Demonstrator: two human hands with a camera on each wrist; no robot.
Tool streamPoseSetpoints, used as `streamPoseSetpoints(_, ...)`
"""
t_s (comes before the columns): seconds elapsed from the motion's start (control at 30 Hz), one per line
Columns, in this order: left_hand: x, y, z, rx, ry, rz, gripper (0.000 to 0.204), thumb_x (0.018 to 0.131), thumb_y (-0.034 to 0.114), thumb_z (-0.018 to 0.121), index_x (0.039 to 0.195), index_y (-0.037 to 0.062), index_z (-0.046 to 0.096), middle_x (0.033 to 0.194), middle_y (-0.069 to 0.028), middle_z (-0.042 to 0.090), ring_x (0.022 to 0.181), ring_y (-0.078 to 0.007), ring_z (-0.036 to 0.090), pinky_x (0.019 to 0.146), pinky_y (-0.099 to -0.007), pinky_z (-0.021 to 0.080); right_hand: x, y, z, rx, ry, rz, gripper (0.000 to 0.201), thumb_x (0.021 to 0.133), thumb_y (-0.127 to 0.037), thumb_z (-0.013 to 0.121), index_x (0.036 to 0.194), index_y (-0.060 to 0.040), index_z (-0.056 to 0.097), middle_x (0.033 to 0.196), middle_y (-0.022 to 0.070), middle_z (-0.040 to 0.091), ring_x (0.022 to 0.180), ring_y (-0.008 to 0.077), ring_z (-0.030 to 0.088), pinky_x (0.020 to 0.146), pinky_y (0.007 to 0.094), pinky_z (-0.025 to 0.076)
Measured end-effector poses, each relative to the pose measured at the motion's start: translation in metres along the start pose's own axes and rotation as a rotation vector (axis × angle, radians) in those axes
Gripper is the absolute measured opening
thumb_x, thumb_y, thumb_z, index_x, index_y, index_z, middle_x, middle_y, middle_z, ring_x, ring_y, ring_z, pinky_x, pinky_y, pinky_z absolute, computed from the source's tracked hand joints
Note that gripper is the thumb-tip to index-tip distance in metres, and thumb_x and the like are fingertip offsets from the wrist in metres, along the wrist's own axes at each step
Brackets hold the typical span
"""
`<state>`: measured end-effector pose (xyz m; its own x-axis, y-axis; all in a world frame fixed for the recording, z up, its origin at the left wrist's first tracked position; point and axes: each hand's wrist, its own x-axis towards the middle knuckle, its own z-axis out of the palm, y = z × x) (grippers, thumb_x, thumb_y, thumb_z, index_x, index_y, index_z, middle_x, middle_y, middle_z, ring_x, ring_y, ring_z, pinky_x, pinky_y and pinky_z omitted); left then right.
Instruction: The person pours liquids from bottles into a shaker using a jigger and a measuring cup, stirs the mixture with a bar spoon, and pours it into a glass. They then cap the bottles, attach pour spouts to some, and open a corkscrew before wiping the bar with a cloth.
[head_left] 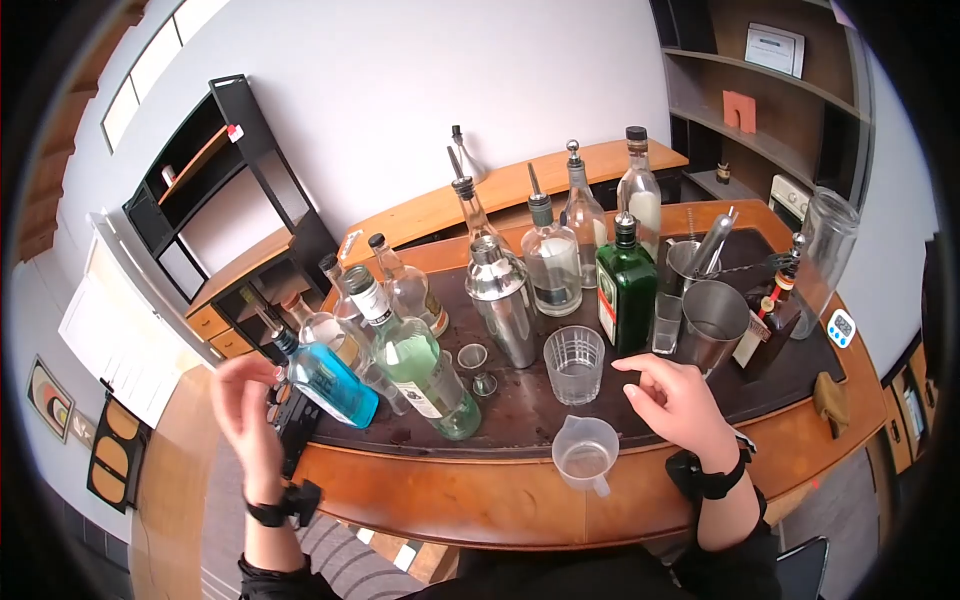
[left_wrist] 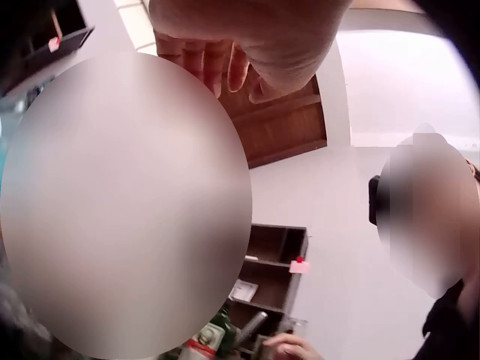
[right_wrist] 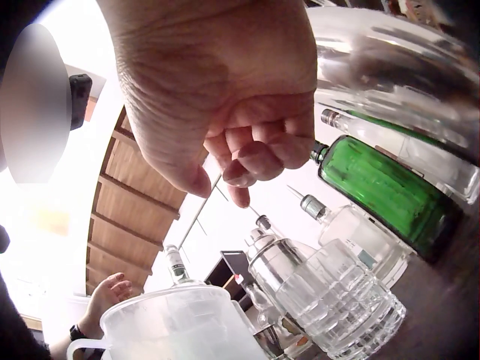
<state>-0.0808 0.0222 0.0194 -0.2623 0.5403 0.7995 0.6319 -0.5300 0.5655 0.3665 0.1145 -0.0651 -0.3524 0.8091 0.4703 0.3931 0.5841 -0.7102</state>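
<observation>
My left hand (head_left: 248, 408) is raised at the left, fingers loosely bent and holding nothing. It is nearest to a blue bottle (head_left: 338, 385) with a pourer, its fingertips overlapping the bottle's shoulder in the head view. My right hand (head_left: 680, 402) hovers over the front right of the counter, empty, with index finger and thumb pointing left and the other fingers bent. Left of it stands a ribbed mixing glass (head_left: 575, 368). A clear plastic measuring jug (head_left: 585, 455) sits in front of the glass, near the counter edge. A green square bottle (head_left: 627, 285) stands just beyond the hand.
A steel cocktail shaker (head_left: 502, 305), jiggers (head_left: 473, 360) and a pale-green bottle (head_left: 420, 365) stand mid-counter. More bottles line the back. A metal shaker tin (head_left: 713, 322), a tall glass (head_left: 828, 250) and a timer (head_left: 841, 328) are at the right.
</observation>
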Motion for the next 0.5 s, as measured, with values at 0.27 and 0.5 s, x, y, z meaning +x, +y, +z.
streamPoseSetpoints(0.27,-0.039,-0.006,0.091,-0.184,-0.328,-0.212,0.071,0.088,0.008,0.063,0.149,0.0105,0.026,0.149,-0.0161,0.034,0.140,-0.0295,0.034,0.113,-0.0469,0.029,0.000,0.005,0.001,-0.036,0.049,-0.053,0.023,0.087,-0.008,0.065,0.110,-0.0081,0.065,0.053,0.0042,0.047,0.047,0.0143,0.043,0.048,0.0307,0.037)
streamPoseSetpoints(0.5,-0.044,-0.022,0.115,-0.147,-0.222,-0.297,0.083,0.088,0.014,0.069,0.151,0.0118,0.015,0.151,-0.0229,0.030,0.143,-0.0296,0.028,0.114,-0.0486,0.024,-0.002,0.007,-0.002,-0.125,0.043,-0.056,0.023,0.086,-0.017,0.067,0.107,-0.0081,0.064,0.069,0.0114,0.061,0.058,0.0283,0.060,0.055,0.0386,0.048)
